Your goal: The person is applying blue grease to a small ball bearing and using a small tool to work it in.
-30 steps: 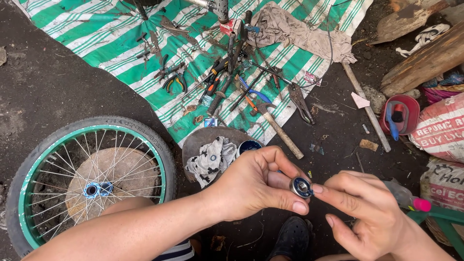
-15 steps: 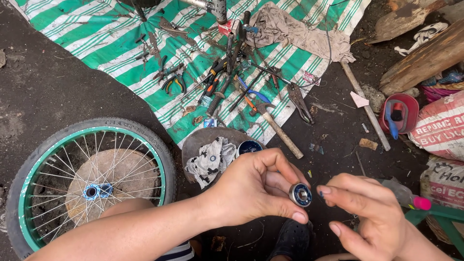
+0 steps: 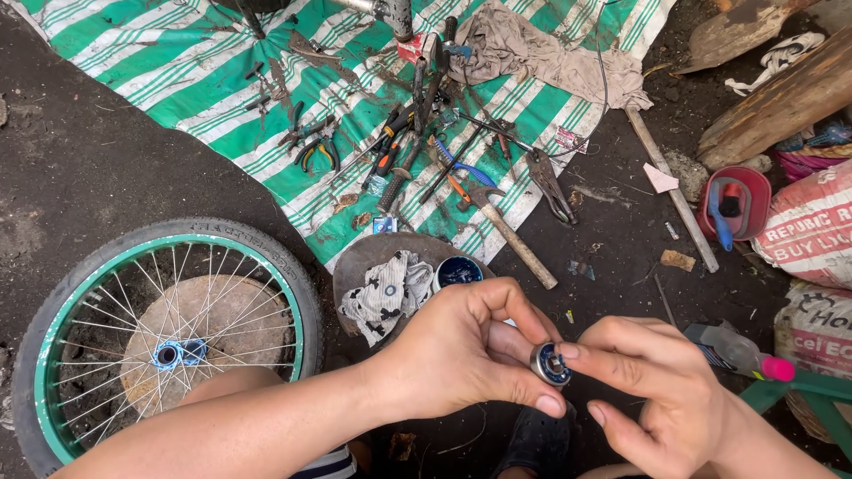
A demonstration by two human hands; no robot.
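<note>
My left hand (image 3: 461,355) pinches a small round bearing (image 3: 550,365), metal with a blue ring, between thumb and fingers. The index finger of my right hand (image 3: 652,390) presses against the bearing's face from the right. Both hands hover low over dark ground, just in front of a round dish (image 3: 355,266) that holds a patterned rag (image 3: 386,297) and a small open tin of dark blue grease (image 3: 459,271). A bicycle wheel (image 3: 169,346) with a green rim and blue hub lies flat to the left of my left forearm.
A green-and-white striped sheet (image 3: 177,62) spread beyond holds several pliers, wrenches and screwdrivers, a hammer (image 3: 510,235) and a grey cloth (image 3: 541,53). To the right are a red dish (image 3: 737,208), printed sacks (image 3: 812,231), wood planks (image 3: 781,98) and a pink-capped bottle (image 3: 737,350).
My right index finger came off the bearing for a moment and now rests on its face again. My left hand keeps its grip in nearly the same place.
</note>
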